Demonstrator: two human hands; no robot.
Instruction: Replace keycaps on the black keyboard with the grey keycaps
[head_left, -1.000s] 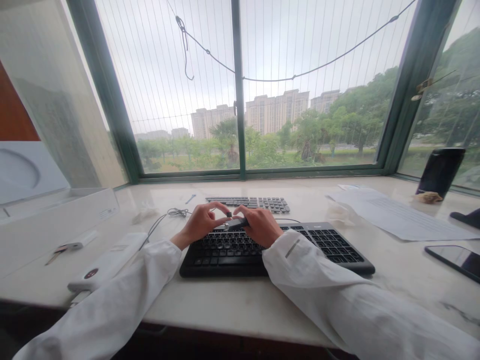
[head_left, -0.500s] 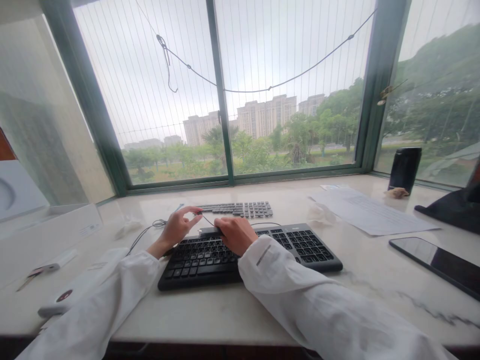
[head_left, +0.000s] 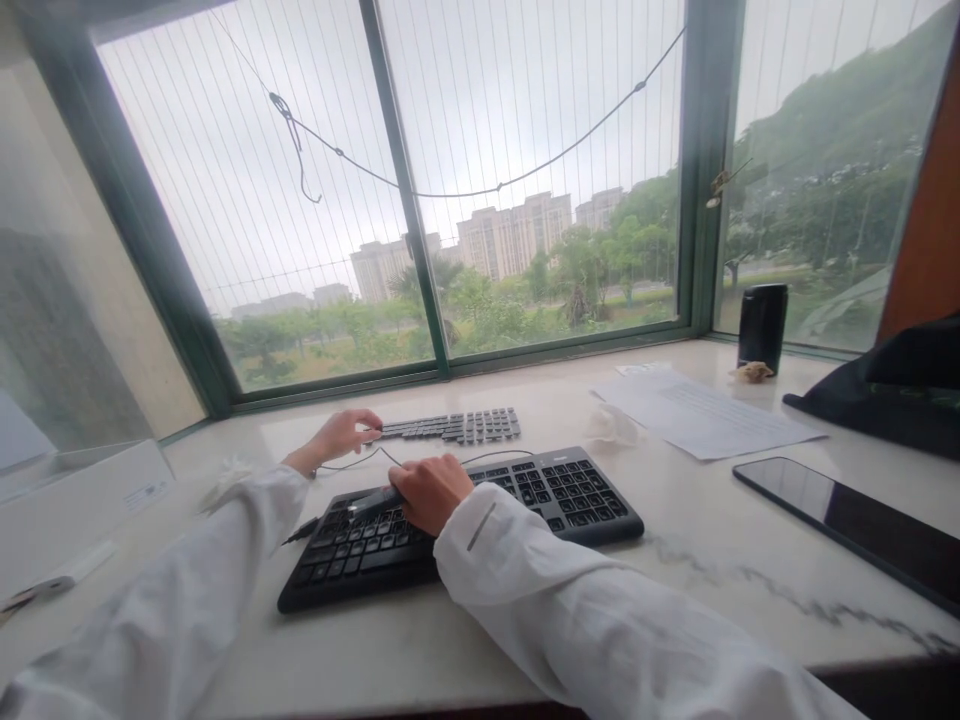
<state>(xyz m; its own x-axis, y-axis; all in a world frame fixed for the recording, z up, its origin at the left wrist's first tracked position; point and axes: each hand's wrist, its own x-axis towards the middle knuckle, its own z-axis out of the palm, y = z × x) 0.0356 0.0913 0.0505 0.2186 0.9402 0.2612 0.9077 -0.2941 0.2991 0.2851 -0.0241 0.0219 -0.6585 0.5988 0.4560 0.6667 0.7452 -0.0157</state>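
Note:
A black keyboard [head_left: 592,505] lies on the windowsill, many of its key positions showing bare sockets. Behind it, loose dark keycaps [head_left: 480,426] are laid out in rows. My left hand [head_left: 341,440] is at the left end of these rows, thumb and forefinger pinched on a small dark keycap. Over the keyboard's left half, my right hand [head_left: 433,492] is closed round a slim dark handheld tool [head_left: 375,503] pointing left. The tool's kind is unclear. A thin black cable [head_left: 496,454] runs behind the keyboard.
At the right lie a phone [head_left: 847,520] and printed paper sheets [head_left: 697,415]. A black can-like cylinder [head_left: 763,325] stands by the window with a brown lump before it. Crumpled tissue [head_left: 611,425] sits behind the keyboard; a white box [head_left: 82,500] is at the left.
My left hand has moved from above the keyboard's back edge to the left end of the keycap rows. My right hand has shifted, showing more of the tool. The view has turned right.

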